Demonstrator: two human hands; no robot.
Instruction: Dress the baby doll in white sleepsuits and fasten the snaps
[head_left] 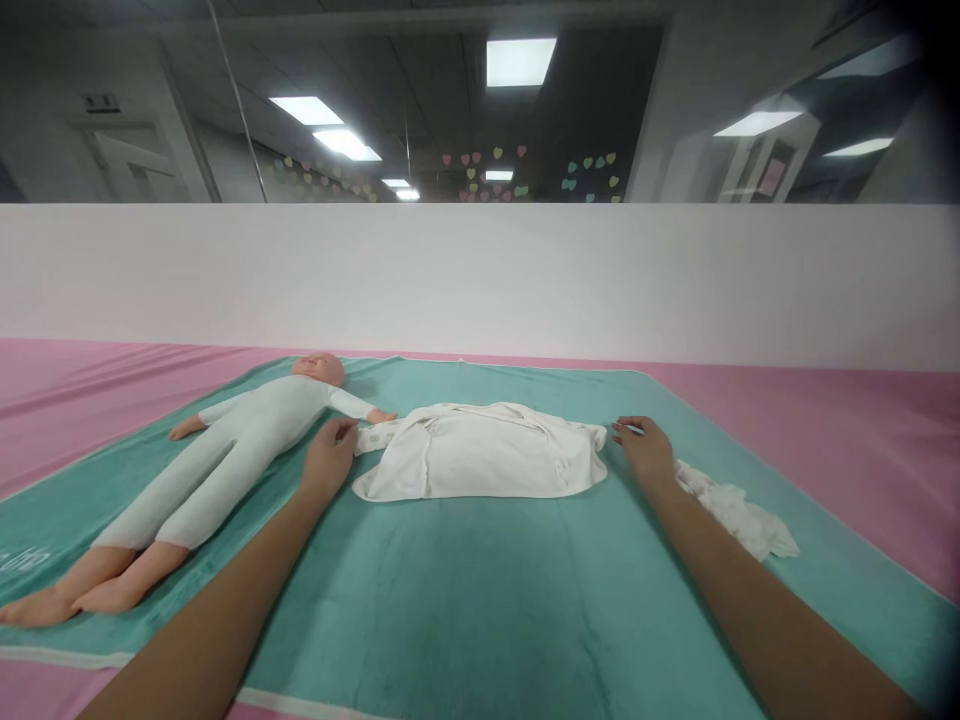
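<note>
A white baby garment point(495, 455) lies folded in front of me, with a narrow strip bearing small snaps at its left end. My left hand point(330, 458) is closed at that strip, its fingertips pinching the end. Just past the garment's right end is my right hand point(645, 447), thumb and fingers slightly apart, with a small gap to the cloth. To the left, a baby doll point(259, 420) in a white suit lies on its back, one arm reaching toward the garment.
A crumpled white cloth point(739, 510) lies beside my right forearm. Everything rests on a green blanket point(480, 600) spread over a pink cover point(840, 440). A white low wall point(480, 280) stands behind, with dark glass point(450, 100) above it.
</note>
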